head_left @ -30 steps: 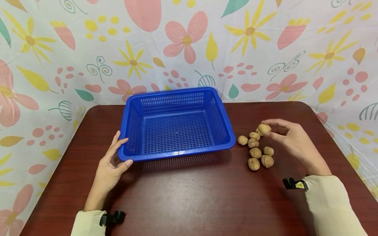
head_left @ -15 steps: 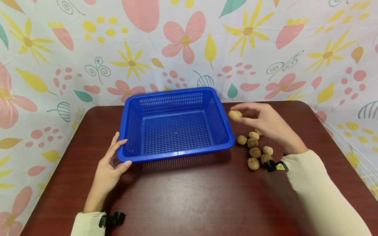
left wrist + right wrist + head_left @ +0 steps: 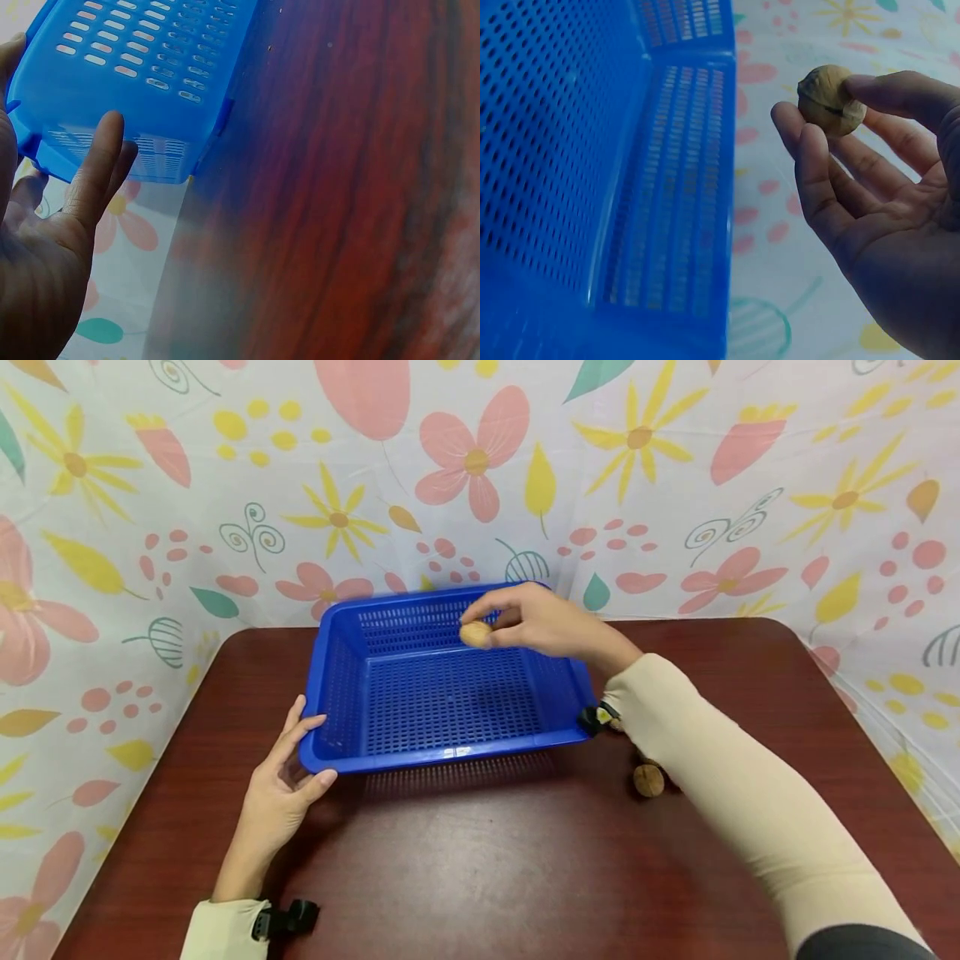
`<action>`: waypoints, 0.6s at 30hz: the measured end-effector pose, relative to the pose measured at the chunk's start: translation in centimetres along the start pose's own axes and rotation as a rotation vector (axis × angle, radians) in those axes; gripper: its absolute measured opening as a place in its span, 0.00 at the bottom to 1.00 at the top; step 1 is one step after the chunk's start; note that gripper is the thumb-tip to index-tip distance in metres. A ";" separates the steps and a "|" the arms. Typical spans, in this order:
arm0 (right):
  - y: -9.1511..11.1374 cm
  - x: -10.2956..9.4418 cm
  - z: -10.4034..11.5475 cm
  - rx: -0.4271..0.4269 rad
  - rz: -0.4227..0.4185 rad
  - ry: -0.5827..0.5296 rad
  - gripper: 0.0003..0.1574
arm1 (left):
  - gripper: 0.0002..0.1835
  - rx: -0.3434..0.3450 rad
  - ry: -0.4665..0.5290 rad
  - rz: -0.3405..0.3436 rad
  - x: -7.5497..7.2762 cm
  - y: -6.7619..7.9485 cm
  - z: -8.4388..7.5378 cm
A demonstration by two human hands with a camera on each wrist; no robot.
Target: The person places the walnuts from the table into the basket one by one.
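- Walnut (image 3: 476, 633) was pinched between thumb and fingertips of the right hand (image 3: 542, 623), above the blue basket (image 3: 341, 693) interior, toward its 1 o'clock corner.
- Left hand (image 3: 279, 787), fingers relaxed and extended, touched the basket's 7 o'clock corner.
- Loose walnut (image 3: 648, 780) lay on the table (image 3: 480, 877), at 4 o'clock from the basket.

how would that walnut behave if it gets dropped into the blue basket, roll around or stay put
The walnut, pinched by the right hand, is rounded, so it would probably roll a little. Its ridged shell and the perforated floor of the basket may stop it soon. It looks hard and light, so cracking seems unlikely. The left hand rests against the basket's corner, likely steadying it.
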State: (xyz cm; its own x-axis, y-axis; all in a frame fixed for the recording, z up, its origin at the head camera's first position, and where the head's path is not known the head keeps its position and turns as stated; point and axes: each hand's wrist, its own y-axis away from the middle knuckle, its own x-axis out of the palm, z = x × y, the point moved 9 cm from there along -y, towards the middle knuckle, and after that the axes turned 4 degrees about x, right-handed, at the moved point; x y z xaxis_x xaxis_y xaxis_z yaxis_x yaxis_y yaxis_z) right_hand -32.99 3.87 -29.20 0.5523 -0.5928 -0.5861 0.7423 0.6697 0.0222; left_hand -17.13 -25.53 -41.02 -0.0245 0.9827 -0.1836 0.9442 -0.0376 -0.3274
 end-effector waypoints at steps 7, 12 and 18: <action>-4.4 3.1 -0.2 0.031 0.109 -0.123 0.20 | 0.35 -0.007 0.000 0.000 0.0 0.0 0.0; -6.7 6.0 -0.5 0.019 0.194 -0.173 0.22 | 0.35 -0.013 0.010 0.001 0.1 -0.1 0.2; -8.7 9.3 -0.3 0.009 0.316 -0.208 0.25 | 0.35 -0.014 0.011 -0.003 0.0 -0.1 0.0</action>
State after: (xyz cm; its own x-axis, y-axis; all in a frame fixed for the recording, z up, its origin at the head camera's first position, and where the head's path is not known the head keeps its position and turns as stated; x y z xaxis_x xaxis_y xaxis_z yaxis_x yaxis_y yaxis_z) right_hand -34.45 -7.31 -35.12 0.8189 -0.4363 -0.3728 0.5258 0.8307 0.1828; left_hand -17.17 -25.49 -40.97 -0.0242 0.9847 -0.1728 0.9485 -0.0320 -0.3151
